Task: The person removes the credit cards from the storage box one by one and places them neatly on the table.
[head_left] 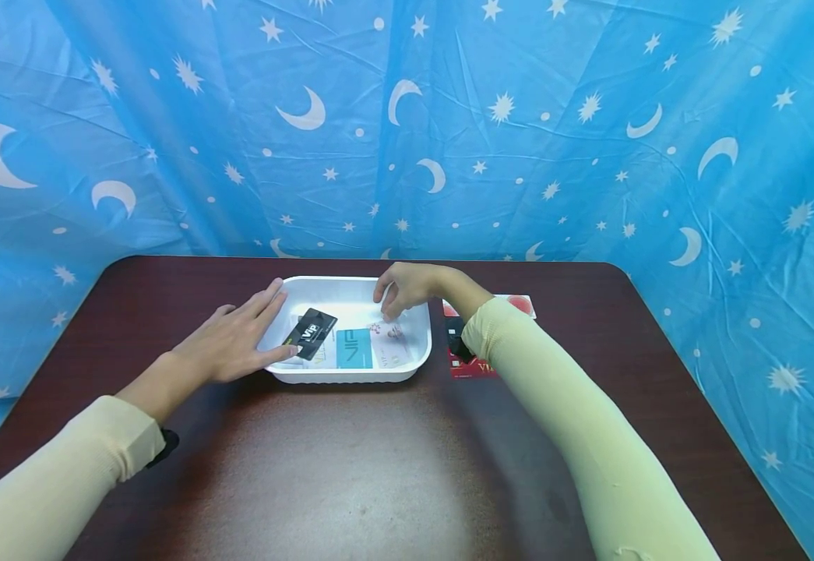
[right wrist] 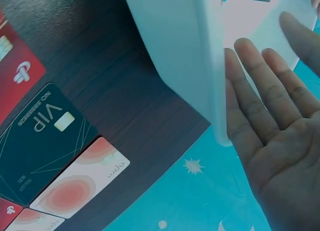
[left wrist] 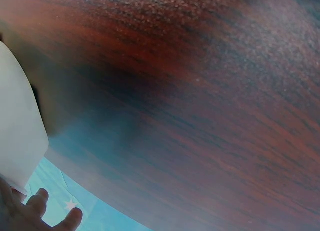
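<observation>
A white plastic tray (head_left: 336,375) stands on the table with several cards inside. My left hand (head_left: 241,339) lies along the tray's left side, fingers stretched over the rim and thumb at the edge of a black VIP card (head_left: 315,331). Beside that card are a teal VIP card (head_left: 354,351) and a pale card (head_left: 392,351) with red marks. Over the tray's right end hangs my right hand (head_left: 407,287), fingers bent loosely downward above the pale card. In the right wrist view its palm (right wrist: 295,166) shows no card, with the fingers at the tray wall.
Right of the tray, several cards lie in a column: a white one with red circles (right wrist: 75,188), a dark green VIP card (right wrist: 45,141) and a red one (right wrist: 20,71). The dark wood table (head_left: 308,475) ends at a blue curtain (head_left: 407,140) with moons and stars.
</observation>
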`<state>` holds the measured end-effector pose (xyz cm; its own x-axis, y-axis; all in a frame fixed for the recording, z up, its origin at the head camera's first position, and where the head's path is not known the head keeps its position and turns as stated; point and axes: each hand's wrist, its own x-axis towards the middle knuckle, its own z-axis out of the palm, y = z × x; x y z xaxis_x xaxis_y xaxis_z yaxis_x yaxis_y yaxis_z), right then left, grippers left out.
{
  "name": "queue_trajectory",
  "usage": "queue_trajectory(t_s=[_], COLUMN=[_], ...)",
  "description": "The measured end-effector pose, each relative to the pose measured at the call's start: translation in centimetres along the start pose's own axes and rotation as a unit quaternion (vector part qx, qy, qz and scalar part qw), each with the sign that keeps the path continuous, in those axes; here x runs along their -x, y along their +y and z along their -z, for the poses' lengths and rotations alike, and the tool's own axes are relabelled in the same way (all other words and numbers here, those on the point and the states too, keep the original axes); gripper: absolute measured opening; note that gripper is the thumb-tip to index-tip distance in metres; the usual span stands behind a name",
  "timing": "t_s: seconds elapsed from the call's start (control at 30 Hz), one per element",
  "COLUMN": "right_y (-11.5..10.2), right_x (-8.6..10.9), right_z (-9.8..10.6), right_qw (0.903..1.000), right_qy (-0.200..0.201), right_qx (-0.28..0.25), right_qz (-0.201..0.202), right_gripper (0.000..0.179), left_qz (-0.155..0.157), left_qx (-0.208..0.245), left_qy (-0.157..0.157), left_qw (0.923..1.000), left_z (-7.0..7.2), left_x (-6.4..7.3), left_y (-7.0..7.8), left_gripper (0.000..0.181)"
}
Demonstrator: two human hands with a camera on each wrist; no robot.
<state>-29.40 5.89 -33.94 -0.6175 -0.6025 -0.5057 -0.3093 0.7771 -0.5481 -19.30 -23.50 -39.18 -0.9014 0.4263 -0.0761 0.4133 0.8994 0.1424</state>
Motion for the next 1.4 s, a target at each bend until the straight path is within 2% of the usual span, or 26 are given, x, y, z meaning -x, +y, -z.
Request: queue_trajectory(t_s=[0.1, 0.33, 0.67, 0.97, 1.23, 1.4], right_y=[-0.3, -0.8, -1.3, -1.2, -1.1, -1.0], right_x=[-0.5, -1.6, -2.1, -2.1, -2.0, -2.1], right_z=[-0.1, -0.6, -1.4, -1.8, -2.2, -2.3], right_qw=[0.9999, 0.9982, 0.9953, 0.9951, 0.9960, 0.9952], right_qy=[-0.005, -0.013, -0.021, -0.028, -0.035, -0.043], right_qx=[0.005, 0.053, 0.075, 0.075, 0.075, 0.082], right_qz=[-0.010, -0.026, -0.058, -0.059, -0.032, -0.034], right_gripper=[0.040, 0.040, 0.040, 0.037, 0.039, 0.038], left_qz=[0.000, -0.002, -0.002, -0.001, 0.004, 0.004], left_qx=[0.001, 0.002, 0.002, 0.002, 0.003, 0.003], left_qy=[0.001, 0.003, 0.005, 0.008, 0.003, 0.003], left_qw=[1.0000, 1.0000, 1.0000, 1.0000, 1.0000, 1.0000], left_z=[-0.1, -0.1, 0.0, 0.0, 0.0, 0.0], left_x=[0.0, 0.0, 0.0, 0.0, 0.0, 0.0], left_y=[0.0, -0.1, 0.1, 0.0, 0.0, 0.0], left_gripper=[0.097, 0.097, 0.096, 0.095, 0.096, 0.096])
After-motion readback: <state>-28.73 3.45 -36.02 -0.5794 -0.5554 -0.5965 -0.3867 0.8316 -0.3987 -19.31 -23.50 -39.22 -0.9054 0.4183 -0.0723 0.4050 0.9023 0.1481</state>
